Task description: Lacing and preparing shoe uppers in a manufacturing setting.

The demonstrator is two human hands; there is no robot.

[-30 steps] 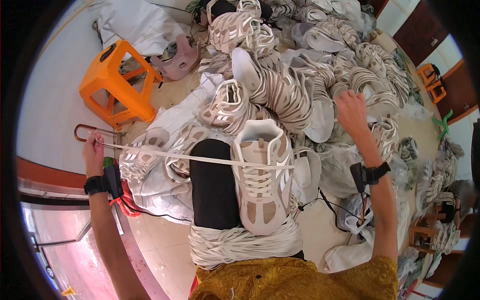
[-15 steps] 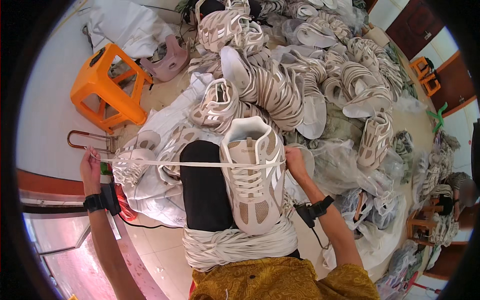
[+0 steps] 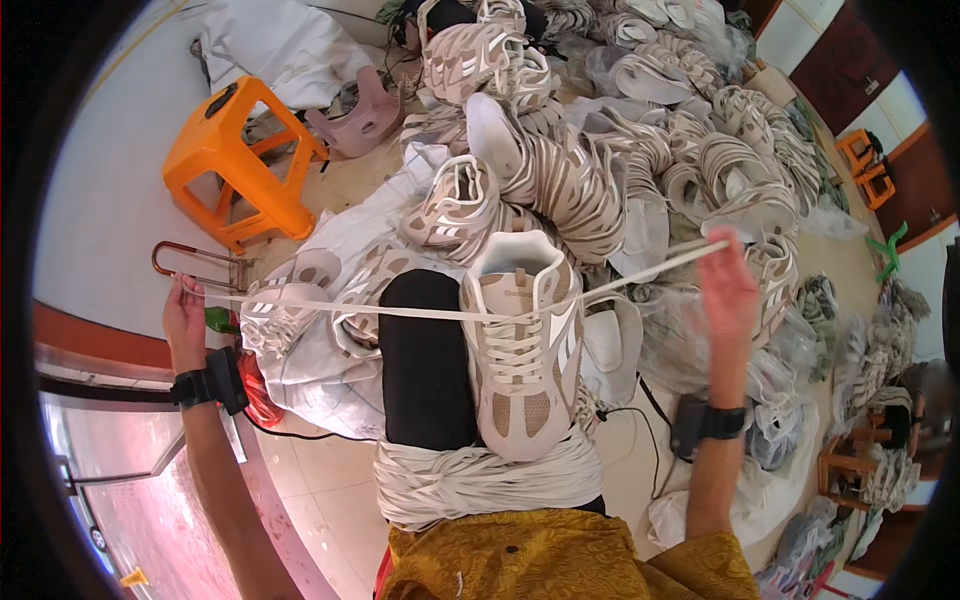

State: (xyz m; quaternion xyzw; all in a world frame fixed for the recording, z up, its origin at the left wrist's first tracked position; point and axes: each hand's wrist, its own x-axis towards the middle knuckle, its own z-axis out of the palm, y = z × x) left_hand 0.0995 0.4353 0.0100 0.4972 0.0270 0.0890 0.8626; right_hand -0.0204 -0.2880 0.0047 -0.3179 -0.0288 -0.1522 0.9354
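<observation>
A beige and white sneaker upper (image 3: 525, 350) rests toe toward me on my lap, partly laced. A flat cream shoelace (image 3: 420, 312) stretches across it from side to side, passing over the upper part of the tongue. At the left my left hand (image 3: 184, 318) pinches one end of the lace between its fingertips. Raised well out to the right, my right hand (image 3: 728, 290) is blurred, its fingers closed on the other stretch of lace. A thick bundle of cream laces (image 3: 485, 480) lies across my thighs, just below the sneaker's toe.
An orange stool (image 3: 240, 165) stands at the left by the wall. Ahead lies a large pile of stacked shoe uppers (image 3: 575, 190) with plastic bags. Several uppers (image 3: 285, 305) lie on a white sheet near my left knee. Another person (image 3: 935, 395) shows at the far right.
My right hand has swung outward and up from the sneaker's right side, drawing the lace out to the right. My left hand has stayed nearly in place with its end.
</observation>
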